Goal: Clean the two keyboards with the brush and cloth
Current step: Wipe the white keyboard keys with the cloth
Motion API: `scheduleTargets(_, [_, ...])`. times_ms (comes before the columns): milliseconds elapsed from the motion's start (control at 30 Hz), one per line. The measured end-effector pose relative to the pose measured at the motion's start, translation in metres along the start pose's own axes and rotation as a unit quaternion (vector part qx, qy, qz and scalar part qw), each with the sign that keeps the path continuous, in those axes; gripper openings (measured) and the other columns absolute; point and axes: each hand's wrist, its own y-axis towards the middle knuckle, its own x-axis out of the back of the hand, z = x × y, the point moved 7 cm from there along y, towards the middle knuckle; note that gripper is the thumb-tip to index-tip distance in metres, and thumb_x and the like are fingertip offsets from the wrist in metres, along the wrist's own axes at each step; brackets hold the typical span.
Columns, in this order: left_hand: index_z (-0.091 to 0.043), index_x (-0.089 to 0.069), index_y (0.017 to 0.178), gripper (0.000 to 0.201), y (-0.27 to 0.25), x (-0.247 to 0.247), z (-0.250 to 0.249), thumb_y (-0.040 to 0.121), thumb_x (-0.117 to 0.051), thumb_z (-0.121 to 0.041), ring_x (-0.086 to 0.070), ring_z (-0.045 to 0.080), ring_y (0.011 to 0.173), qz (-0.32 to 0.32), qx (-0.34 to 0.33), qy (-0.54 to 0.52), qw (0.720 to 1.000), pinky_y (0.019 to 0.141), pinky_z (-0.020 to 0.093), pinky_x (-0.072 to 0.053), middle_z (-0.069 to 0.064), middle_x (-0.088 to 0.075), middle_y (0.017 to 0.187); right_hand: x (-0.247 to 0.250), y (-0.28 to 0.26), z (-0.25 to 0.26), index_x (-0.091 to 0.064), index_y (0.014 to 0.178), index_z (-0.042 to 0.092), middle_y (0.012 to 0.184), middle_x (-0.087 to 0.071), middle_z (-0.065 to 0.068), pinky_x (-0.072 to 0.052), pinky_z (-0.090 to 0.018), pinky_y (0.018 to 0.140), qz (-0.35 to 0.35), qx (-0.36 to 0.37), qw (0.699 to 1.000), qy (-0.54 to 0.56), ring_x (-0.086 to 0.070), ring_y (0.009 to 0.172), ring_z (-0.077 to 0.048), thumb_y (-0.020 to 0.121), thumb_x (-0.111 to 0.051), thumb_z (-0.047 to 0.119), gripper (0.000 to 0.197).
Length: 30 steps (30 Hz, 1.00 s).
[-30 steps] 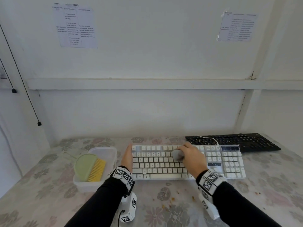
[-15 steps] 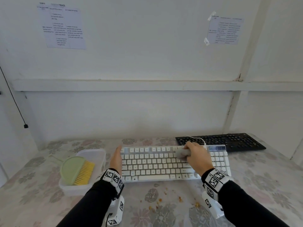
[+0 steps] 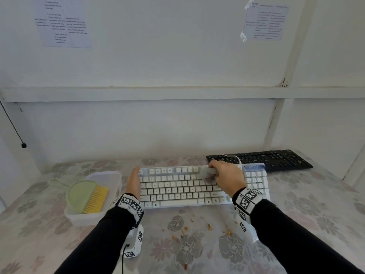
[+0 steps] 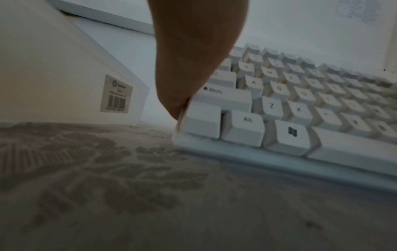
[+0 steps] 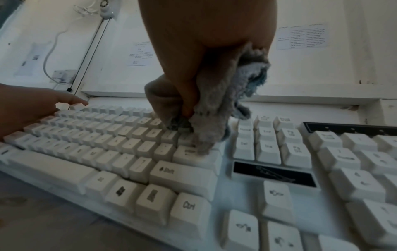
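The right hand (image 3: 227, 177) is bunching the cloth (image 5: 217, 108) tightly over the white keyboard (image 3: 177, 186) at 12 o'clock while the flat, empty left hand (image 3: 134, 181) is bracing its 9 o'clock end; a snagged keycap may be lifting, or crumbs (image 3: 197, 227) at 6 o'clock scattering.

**Around the work place**

A table (image 3: 296, 210) with a pale flower-pattern cover carries a white plastic container (image 3: 110, 176) on the left. Small brown crumbs (image 3: 185, 228) lie on the cover near the front. Two printed paper sheets (image 3: 63, 22) hang on the white wall (image 3: 158, 66), and a thin black cable (image 3: 11, 123) hangs at far left.
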Motion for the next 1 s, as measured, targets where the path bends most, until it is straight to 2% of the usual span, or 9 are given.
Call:
scheduleTargets(100, [-0.013, -0.059, 0.084, 0.051, -0.001, 0.000, -0.002, 0.091, -0.038, -0.059, -0.066, 0.025, 0.053, -0.013, -0.001, 0.011, 1.000, 0.061, 0.034, -0.053, 0.009, -0.064, 0.060, -0.001, -0.002, -0.011, -0.055, 0.106, 0.021, 0.103, -0.064, 0.002, -0.037, -0.024, 0.058, -0.007, -0.032, 0.999, -0.006, -0.060, 0.089, -0.021, 0.084, -0.048, 0.007, 0.026])
scheduleTargets(167, [-0.011, -0.061, 0.108, 0.058, -0.001, 0.002, -0.004, 0.088, -0.041, -0.062, -0.066, 0.028, 0.071, -0.025, -0.007, 0.000, 1.000, 0.075, 0.041, -0.055, 0.013, -0.065, 0.078, 0.000, -0.005, -0.020, -0.050, 0.111, 0.019, 0.102, -0.063, -0.001, -0.038, -0.027, 0.057, -0.012, -0.068, 0.998, -0.004, -0.060, 0.085, -0.023, 0.084, -0.049, 0.007, 0.030])
scheduleTargets(233, [-0.011, -0.058, 0.118, 0.068, -0.001, 0.000, -0.005, 0.081, -0.044, -0.066, -0.066, 0.030, 0.086, -0.021, -0.009, -0.001, 1.000, 0.086, 0.045, -0.052, 0.015, -0.067, 0.093, 0.000, -0.007, -0.024, -0.041, 0.118, 0.016, 0.099, -0.063, -0.004, -0.045, -0.030, 0.058, -0.011, -0.082, 0.997, -0.004, -0.059, 0.078, -0.023, 0.084, -0.051, 0.006, 0.036])
scheduleTargets(267, [-0.012, -0.060, 0.115, 0.068, -0.001, 0.000, -0.004, 0.080, -0.044, -0.067, -0.067, 0.030, 0.086, -0.023, -0.007, 0.000, 1.000, 0.084, 0.043, -0.053, 0.015, -0.068, 0.094, -0.001, -0.006, -0.021, -0.039, 0.119, 0.015, 0.097, -0.063, -0.004, -0.047, -0.031, 0.058, -0.012, -0.069, 0.998, -0.002, -0.059, 0.077, -0.023, 0.085, -0.051, 0.006, 0.037])
scheduleTargets(367, [-0.016, -0.059, 0.078, 0.051, -0.004, -0.001, -0.002, 0.090, -0.038, -0.061, -0.067, 0.023, 0.051, -0.021, -0.001, 0.006, 1.000, 0.059, 0.032, -0.053, 0.008, -0.066, 0.058, -0.006, 0.002, 0.000, -0.038, 0.121, 0.014, 0.099, -0.063, -0.003, -0.040, -0.029, 0.056, -0.002, 0.012, 1.000, -0.027, -0.061, 0.081, -0.023, 0.086, -0.050, 0.008, 0.037])
scheduleTargets(433, [-0.018, -0.056, 0.072, 0.050, -0.002, 0.001, 0.000, 0.091, -0.037, -0.060, -0.065, 0.020, 0.044, -0.031, -0.004, 0.009, 0.999, 0.055, 0.029, -0.050, 0.005, -0.064, 0.053, -0.009, 0.005, 0.007, -0.040, 0.120, 0.015, 0.102, -0.063, -0.002, -0.038, -0.027, 0.057, 0.005, 0.041, 0.998, -0.047, -0.062, 0.083, -0.023, 0.086, -0.050, 0.009, 0.036])
scheduleTargets(667, [-0.015, -0.058, 0.092, 0.050, 0.004, -0.004, 0.000, 0.091, -0.037, -0.060, -0.066, 0.021, 0.048, -0.019, -0.018, 0.008, 1.000, 0.053, 0.029, -0.051, 0.010, -0.063, 0.070, -0.003, 0.007, -0.013, -0.044, 0.111, 0.013, 0.104, -0.063, -0.004, -0.037, -0.029, 0.058, 0.003, -0.005, 0.998, -0.056, -0.062, 0.088, -0.026, 0.087, -0.049, 0.012, 0.025])
scheduleTargets(833, [-0.016, -0.057, 0.076, 0.051, 0.002, -0.005, -0.001, 0.093, -0.034, -0.059, -0.066, 0.021, 0.050, -0.028, -0.023, 0.029, 0.999, 0.057, 0.030, -0.049, 0.006, -0.064, 0.055, -0.012, 0.010, 0.003, -0.045, 0.110, 0.011, 0.102, -0.062, -0.005, -0.034, -0.028, 0.058, 0.016, 0.044, 0.998, -0.052, -0.059, 0.088, -0.027, 0.083, -0.050, 0.006, 0.027])
scheduleTargets(1000, [-0.016, -0.056, 0.072, 0.053, -0.001, -0.004, -0.003, 0.093, -0.034, -0.059, -0.062, 0.024, 0.062, -0.032, -0.019, 0.037, 0.999, 0.061, 0.032, -0.048, 0.003, -0.063, 0.047, -0.002, 0.007, -0.019, -0.047, 0.106, 0.013, 0.100, -0.063, -0.002, -0.035, -0.027, 0.056, -0.014, 0.029, 0.999, -0.030, -0.060, 0.085, -0.024, 0.083, -0.051, 0.009, 0.023])
